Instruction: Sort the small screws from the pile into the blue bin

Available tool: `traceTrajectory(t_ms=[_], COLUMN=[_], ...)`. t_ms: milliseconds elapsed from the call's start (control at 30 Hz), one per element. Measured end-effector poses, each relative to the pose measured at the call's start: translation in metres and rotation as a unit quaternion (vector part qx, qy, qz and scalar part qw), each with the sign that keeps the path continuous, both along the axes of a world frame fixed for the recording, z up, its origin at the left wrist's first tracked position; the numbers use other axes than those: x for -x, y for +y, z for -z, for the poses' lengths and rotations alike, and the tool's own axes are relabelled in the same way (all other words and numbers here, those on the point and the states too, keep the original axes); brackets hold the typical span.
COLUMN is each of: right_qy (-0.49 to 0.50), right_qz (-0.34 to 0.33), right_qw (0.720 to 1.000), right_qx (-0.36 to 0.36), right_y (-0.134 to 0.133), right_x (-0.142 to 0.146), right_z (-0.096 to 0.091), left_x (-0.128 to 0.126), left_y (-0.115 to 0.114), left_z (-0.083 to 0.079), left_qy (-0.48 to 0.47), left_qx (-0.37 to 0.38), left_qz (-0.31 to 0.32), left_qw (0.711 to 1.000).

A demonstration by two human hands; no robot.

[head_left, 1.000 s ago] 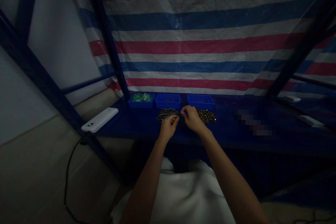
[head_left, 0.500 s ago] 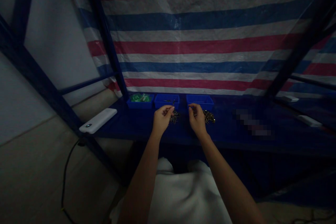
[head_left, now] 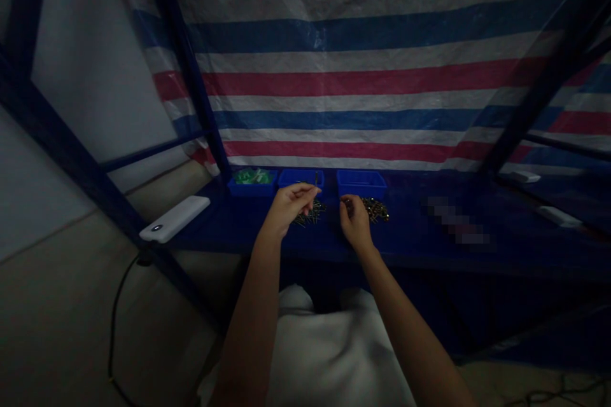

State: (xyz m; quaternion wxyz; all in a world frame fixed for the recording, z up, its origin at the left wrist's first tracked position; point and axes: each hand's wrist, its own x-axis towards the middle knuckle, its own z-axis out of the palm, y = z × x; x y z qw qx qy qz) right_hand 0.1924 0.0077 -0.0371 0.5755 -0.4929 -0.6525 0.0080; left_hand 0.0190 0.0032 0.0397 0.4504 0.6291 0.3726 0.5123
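Note:
My left hand (head_left: 287, 205) reaches forward over the front rim of the middle blue bin (head_left: 301, 177), its fingers pinched on a small thin metal piece. Just below it lies a heap of dark thin metal pieces (head_left: 310, 212) on the blue shelf (head_left: 410, 238). My right hand (head_left: 354, 220) rests on the shelf with fingers curled, next to a heap of brassy small parts (head_left: 375, 208); what it holds is too small to make out. A third blue bin (head_left: 361, 182) stands behind that heap.
A blue bin with green pieces (head_left: 252, 179) stands at the left of the row. A white power bank (head_left: 174, 219) lies on the shelf's left corner. Dark blue rack posts rise at left and right. A striped tarp hangs behind. A cable trails on the floor at lower left.
My left hand has lifted off the dark heap and moved forward to the middle bin with a pinched piece. My right hand has drawn back beside the brassy heap.

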Motion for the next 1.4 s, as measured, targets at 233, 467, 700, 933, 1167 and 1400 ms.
traceTrajectory(t_ms=[233,467,700,933,1167,1400], right_qy=[-0.016,-0.029,-0.027,-0.023,-0.02,-0.024], right_qz=[-0.006,-0.001,-0.003,-0.009,-0.009,-0.01], right_qw=[1.0,1.0,1.0,1.0,1.0,1.0], right_qx=[0.006,0.002,0.005,0.011,0.007,0.014], right_y=[0.0,0.001,0.0,0.0,-0.001,-0.001], right_x=[-0.002,-0.002,-0.001,-0.001,-0.001,-0.001], right_z=[0.004,0.005,0.004,0.004,0.003,0.002], left_x=[0.01,0.027,0.021,0.004,-0.002,0.002], left_y=[0.004,-0.005,0.019,0.064,0.118,0.155], left_z=[-0.008,-0.006,-0.005,-0.015,-0.008,0.021], left_qy=[0.132,-0.038,0.015,0.058,0.148,0.344], left_qx=[-0.062,-0.062,0.006,-0.005,-0.036,-0.015], left_qz=[-0.055,-0.015,-0.036,-0.127,-0.19,-0.223], left_qw=[0.988,0.997,0.999,0.99,0.97,0.912])
